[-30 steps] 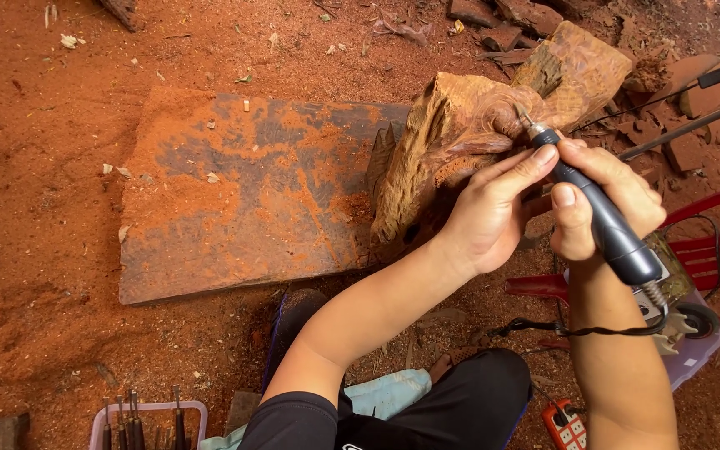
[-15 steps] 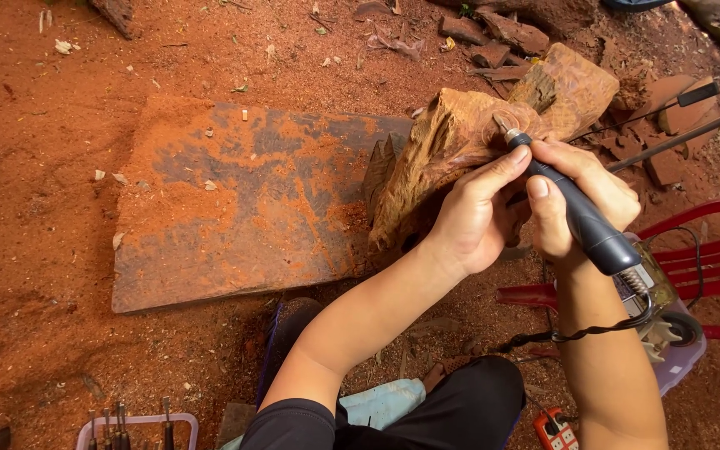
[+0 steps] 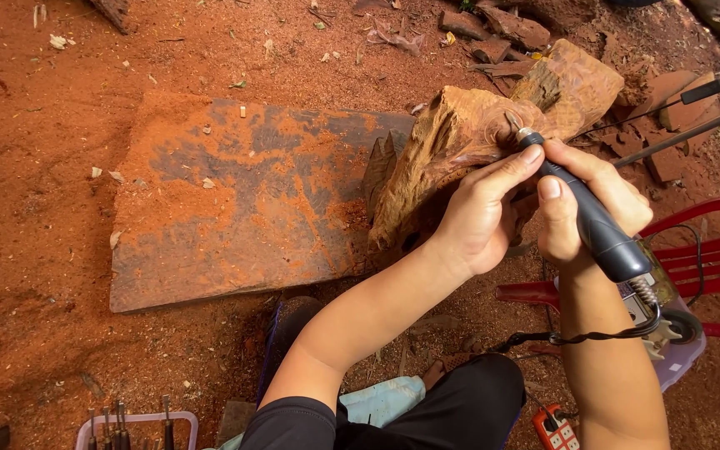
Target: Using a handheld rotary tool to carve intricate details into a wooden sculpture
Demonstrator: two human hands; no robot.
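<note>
The right hand [image 3: 587, 200] closes around a dark rotary carving handpiece [image 3: 587, 218], its bit touching the carved wood block [image 3: 452, 142]; the left hand [image 3: 478, 218] steadies its tip, fingers curled.

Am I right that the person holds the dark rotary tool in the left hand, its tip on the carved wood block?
Not quite: the head view shows the right hand gripping the dark rotary tool; the left hand steadies it. Its tip is at the carved wood block.
</note>
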